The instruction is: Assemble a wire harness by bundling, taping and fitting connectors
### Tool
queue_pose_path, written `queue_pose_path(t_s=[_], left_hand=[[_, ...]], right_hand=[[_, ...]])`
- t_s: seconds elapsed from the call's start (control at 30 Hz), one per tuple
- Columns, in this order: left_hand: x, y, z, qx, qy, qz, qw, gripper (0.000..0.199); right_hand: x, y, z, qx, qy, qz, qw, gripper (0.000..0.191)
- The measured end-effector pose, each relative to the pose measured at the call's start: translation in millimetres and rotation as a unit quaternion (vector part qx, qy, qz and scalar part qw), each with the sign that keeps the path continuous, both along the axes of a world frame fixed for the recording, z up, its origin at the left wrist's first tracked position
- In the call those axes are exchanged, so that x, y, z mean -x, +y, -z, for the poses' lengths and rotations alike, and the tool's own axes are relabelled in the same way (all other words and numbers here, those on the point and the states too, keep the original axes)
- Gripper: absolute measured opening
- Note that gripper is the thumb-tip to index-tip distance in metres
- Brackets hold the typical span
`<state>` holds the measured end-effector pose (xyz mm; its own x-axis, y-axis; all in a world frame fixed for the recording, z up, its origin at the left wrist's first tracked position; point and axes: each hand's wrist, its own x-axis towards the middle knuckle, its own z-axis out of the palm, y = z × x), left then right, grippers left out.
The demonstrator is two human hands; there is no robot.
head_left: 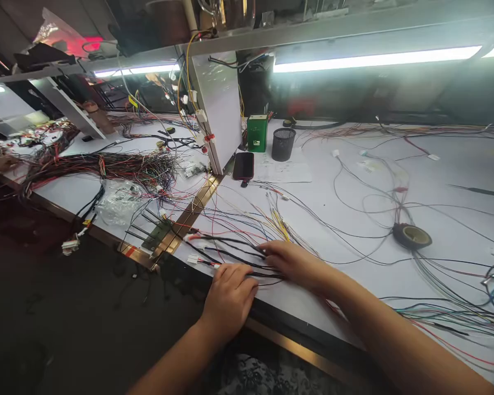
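Note:
A wire harness with black-sleeved branches [230, 255] lies across the white table near its front edge. My left hand [233, 296] is closed over the lower branches at the table edge, fingers bent, close to a white connector [193, 259]. Just right of it, my right hand [290, 263] grips the same black branches from above, its fingertips partly hidden. Loose thin wires with yellow ends [280, 225] fan out behind the right hand.
A roll of black tape [411, 237] sits on wires at right, and tweezers [481, 191] lie beyond. A phone [243, 165], green box [257, 133] and mesh cup [283, 144] stand at the back. Leftward are a pronged fixture [157, 235] and a large wire bundle [94, 164].

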<state>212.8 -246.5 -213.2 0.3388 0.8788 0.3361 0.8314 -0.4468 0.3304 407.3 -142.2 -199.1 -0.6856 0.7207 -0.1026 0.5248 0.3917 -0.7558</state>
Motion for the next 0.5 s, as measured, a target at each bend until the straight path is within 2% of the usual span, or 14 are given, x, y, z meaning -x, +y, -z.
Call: queue_pose_path(t_s=[0.1, 0.17, 0.3, 0.5], left_hand=[[0.0, -0.6, 1.5, 0.001, -0.014, -0.004, 1.0, 0.013], [-0.5, -0.5, 1.3, 0.005, -0.016, -0.007, 1.0, 0.012], [-1.6, 2.8, -2.7, 0.018, -0.009, -0.01, 1.0, 0.013], [-4.0, 19.6, -18.9, -0.026, -0.006, 0.015, 1.0, 0.018]], right_hand=[[-13.8, 12.0, 5.7, 0.101, 0.067, 0.038, 0.992, 0.044], [-18.5, 15.6, 7.4, 0.138, 0.091, 0.055, 0.985, 0.047], [-19.0, 14.3, 8.3, 0.137, 0.109, 0.061, 0.983, 0.048], [-19.6, 10.9, 12.9, 0.122, 0.129, 0.06, 0.982, 0.046]])
